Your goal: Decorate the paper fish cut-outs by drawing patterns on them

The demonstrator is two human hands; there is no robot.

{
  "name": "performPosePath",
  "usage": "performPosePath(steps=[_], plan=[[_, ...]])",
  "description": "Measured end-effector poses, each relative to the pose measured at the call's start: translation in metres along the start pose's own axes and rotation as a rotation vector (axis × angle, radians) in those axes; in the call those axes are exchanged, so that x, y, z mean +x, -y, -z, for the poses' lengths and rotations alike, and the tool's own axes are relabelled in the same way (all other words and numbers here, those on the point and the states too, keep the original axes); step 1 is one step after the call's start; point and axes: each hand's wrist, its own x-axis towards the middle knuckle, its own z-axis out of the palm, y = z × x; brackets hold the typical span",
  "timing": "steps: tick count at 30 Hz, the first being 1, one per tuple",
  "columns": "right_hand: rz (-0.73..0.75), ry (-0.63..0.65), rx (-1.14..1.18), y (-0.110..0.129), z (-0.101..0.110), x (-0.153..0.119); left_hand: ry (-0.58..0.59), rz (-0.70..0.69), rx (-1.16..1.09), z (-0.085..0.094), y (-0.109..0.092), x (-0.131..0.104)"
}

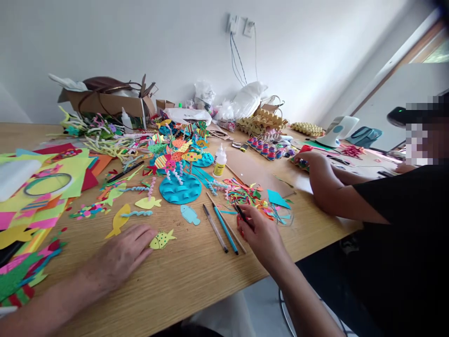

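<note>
My left hand [122, 255] lies on the table with its fingers stretched out, the fingertips at the tail-less end of a small yellow paper fish [162, 239] with dark dots. My right hand [261, 234] is closed round a black pen [242, 215], beside a heap of coloured paper scraps [252, 196]. Something red shows partly under that hand. Between my hands lie a clear-barrelled pen [215, 229], a blue pen [226, 231] and a thin wooden stick [231, 227]. A light-blue paper fish [190, 215] and a plain yellow one [148, 202] rest farther back.
A wavy blue base [180, 188] bears several paper fish on twisted stems. Behind it stands a glue bottle [220, 162]. Coloured paper sheets [75, 175] cover the left side. Egg cartons [261, 122] sit at the back. A co-worker's arm [333, 192] rests on the table at right.
</note>
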Motion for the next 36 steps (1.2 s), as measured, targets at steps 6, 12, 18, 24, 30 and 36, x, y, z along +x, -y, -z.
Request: performPosePath(steps=[6,12,18,24,30,36], plan=[[0.031,0.125,-0.329,0.006,-0.009,0.008,-0.051,-0.015,0.048,-0.004,-0.002,-0.002],[0.05,0.215,-0.602,0.014,-0.018,0.009,-0.041,-0.02,0.081,-0.003,0.0,-0.004],[0.089,0.243,-0.685,0.022,-0.02,0.011,0.017,0.012,0.077,-0.002,0.0,-0.003],[0.136,0.365,-0.386,0.05,-0.016,0.007,0.124,0.125,0.005,-0.006,0.0,-0.004],[0.265,0.564,-0.239,0.079,-0.037,0.007,0.23,0.182,-0.068,0.005,-0.004,0.003],[0.36,0.658,-0.351,0.099,-0.06,0.022,0.311,0.24,-0.149,0.015,-0.01,0.013]])
